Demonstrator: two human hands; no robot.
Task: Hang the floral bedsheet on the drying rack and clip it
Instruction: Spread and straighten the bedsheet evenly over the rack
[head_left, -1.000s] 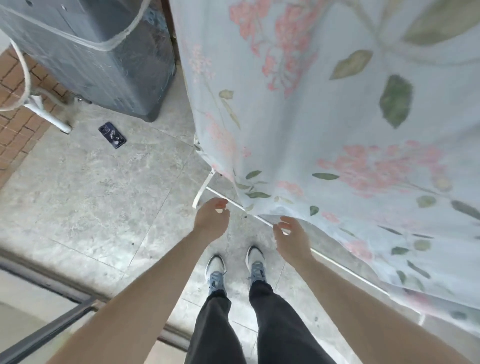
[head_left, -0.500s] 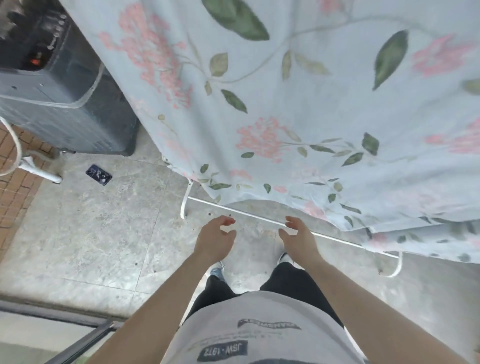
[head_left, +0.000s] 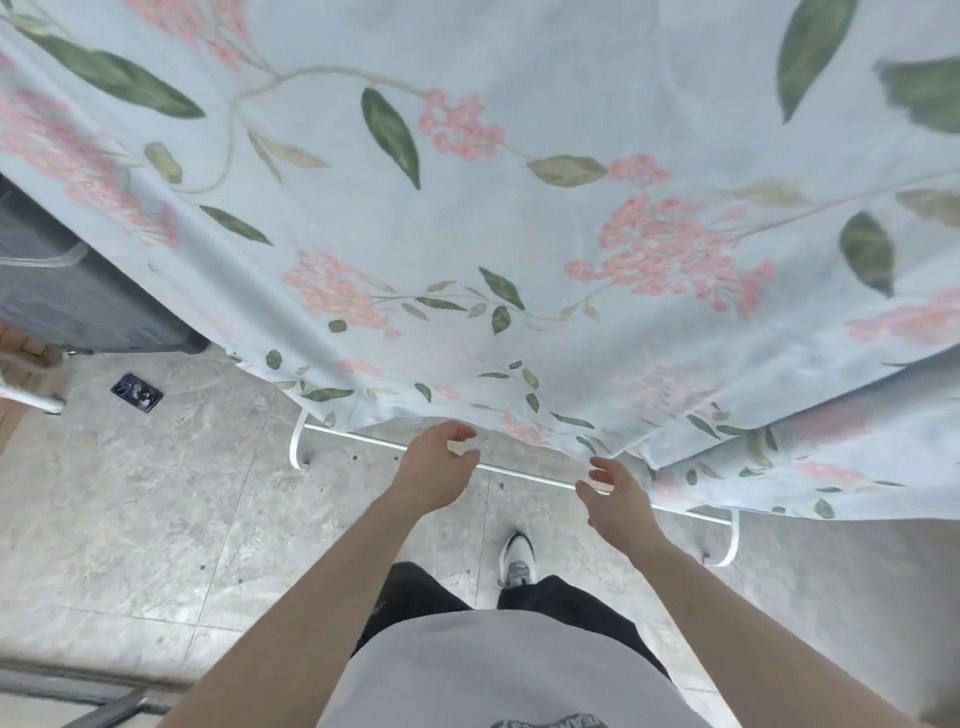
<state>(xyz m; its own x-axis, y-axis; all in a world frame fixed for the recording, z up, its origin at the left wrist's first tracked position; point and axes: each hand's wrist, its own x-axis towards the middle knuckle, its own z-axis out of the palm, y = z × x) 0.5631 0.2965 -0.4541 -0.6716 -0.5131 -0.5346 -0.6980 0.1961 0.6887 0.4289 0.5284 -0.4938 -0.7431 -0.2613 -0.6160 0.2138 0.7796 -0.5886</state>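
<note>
Bedsheet (head_left: 519, 218): pale blue, pink blossoms, green leaves.

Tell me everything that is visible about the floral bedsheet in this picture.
The floral bedsheet is thin, pale blue cloth printed with pink flower clusters and green leaves. It hangs spread wide, filling the upper part of the view, and its lower hem hangs above the white base bar of the drying rack. On the right a second layer shows beneath the front one. The left hand and right hand are just below the hem, not gripping it. No clip is visible.
</note>
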